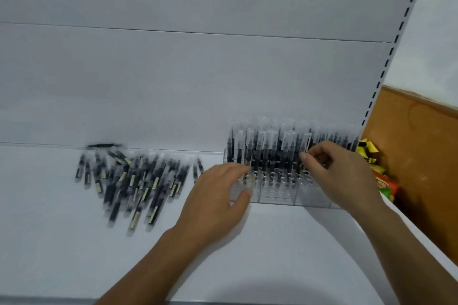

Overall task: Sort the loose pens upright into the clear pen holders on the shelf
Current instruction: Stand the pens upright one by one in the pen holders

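Both hands are reaching onto the white shelf [74, 242], toward the clear pen holders [277, 197]. The left hand [218, 195] is lying spread, fingers straight. Its fingertips are touching the left front corner of the holders and its thumb is resting against their front wall. The right hand [339, 173] is curling over the right part of the holders. Its thumb and forefinger are pinching a clear-capped pen [308, 142] that is standing among the others, though motion blur is softening the detail of that grip.

A plain white back panel [173, 69] is rising behind the shelf, with a slotted upright [386, 62] running along its right edge. A brown panel [426, 156] is showing beyond that upright.

The loose pens [138, 181] are lying in a heap on the left half of the shelf, near the left hand. Their barrels are dark, several are bearing pale labels, and most are pointing toward the back panel.

The holders are standing at the right end of the shelf against the back panel, and upright pens [267, 148] are filling their rear rows.

Yellow, orange and green snack packets [383, 181] are sitting between the shelf's right edge and the brown panel.

One dark pen [104, 145] is lying crosswise at the foot of the back panel, just behind the heap.
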`<move>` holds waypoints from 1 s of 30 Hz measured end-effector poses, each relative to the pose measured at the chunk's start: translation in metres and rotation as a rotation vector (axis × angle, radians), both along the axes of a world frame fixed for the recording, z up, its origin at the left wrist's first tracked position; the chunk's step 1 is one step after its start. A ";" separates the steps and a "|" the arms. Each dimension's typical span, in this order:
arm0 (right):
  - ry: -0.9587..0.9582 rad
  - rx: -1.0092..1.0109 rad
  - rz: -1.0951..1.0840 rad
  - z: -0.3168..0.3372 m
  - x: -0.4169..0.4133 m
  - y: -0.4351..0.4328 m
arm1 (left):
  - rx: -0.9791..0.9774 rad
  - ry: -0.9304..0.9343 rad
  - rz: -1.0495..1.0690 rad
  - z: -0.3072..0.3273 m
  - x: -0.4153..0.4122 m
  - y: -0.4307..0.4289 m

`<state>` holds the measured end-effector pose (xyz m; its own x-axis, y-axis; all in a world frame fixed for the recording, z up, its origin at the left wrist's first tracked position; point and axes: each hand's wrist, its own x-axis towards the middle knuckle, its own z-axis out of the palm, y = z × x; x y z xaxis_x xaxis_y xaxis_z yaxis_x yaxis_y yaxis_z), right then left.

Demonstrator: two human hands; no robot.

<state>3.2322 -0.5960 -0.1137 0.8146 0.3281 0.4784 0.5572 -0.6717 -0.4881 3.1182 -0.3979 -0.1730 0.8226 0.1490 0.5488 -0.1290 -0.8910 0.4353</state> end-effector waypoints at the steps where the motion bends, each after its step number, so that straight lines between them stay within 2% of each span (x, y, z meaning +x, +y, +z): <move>1: -0.011 0.013 0.048 0.001 -0.013 0.007 | -0.008 0.001 0.034 0.002 -0.005 0.011; 6: 0.079 -0.168 0.507 -0.016 -0.083 0.072 | 0.002 0.053 0.250 0.004 -0.041 0.076; 9: 0.102 -0.281 0.652 -0.033 -0.103 0.121 | -0.029 0.088 0.350 -0.001 -0.067 0.100; 14: 0.132 -0.471 0.535 -0.054 -0.096 0.188 | -0.058 0.100 0.436 -0.015 -0.095 0.117; 18: 0.224 -0.592 0.426 -0.064 -0.082 0.198 | -0.097 0.095 0.448 -0.017 -0.105 0.120; 21: 0.275 -0.594 0.456 -0.072 -0.084 0.188 | -0.117 0.104 0.421 -0.016 -0.105 0.119; 25: 0.201 -0.586 0.553 -0.071 -0.103 0.162 | -0.106 0.135 0.318 -0.013 -0.100 0.108; 30: 0.209 -0.534 0.632 -0.063 -0.128 0.118 | 0.057 0.303 0.196 -0.017 -0.094 0.092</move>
